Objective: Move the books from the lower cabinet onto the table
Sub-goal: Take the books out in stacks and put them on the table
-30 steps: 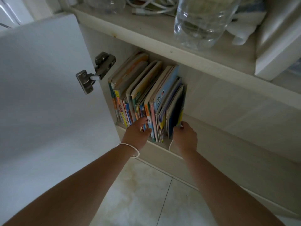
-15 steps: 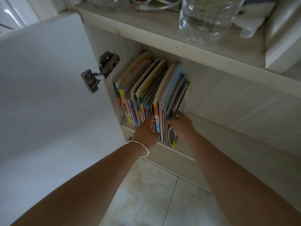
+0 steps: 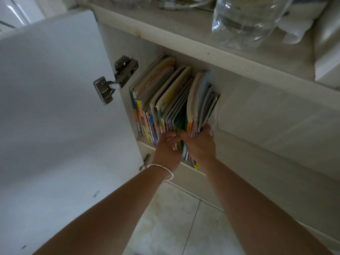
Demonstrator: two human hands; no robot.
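A row of thin colourful books (image 3: pixel 165 100) stands upright in the lower cabinet (image 3: pixel 266 115), leaning left. My right hand (image 3: pixel 199 145) grips the rightmost bunch of books (image 3: pixel 201 100) at the spines, thumb on the left side, fingers hidden behind them. That bunch tilts away from the others, leaving a gap. My left hand (image 3: pixel 166 150), with a white bangle on the wrist, rests with its fingers against the spines just left of that gap. The bottom of the gripped bunch sticks out past the cabinet's front edge.
The white cabinet door (image 3: pixel 55 116) stands open at the left on a metal hinge (image 3: pixel 116 78). Above, the table top (image 3: pixel 193 28) carries a clear plastic bottle (image 3: pixel 244 21), cables and a white box (image 3: pixel 327 57). Pale floor tiles (image 3: pixel 174 218) lie below.
My right hand moved from the right side of the books to grip the rightmost bunch, which now tilts apart from the row. The left hand shifted right along the spines.
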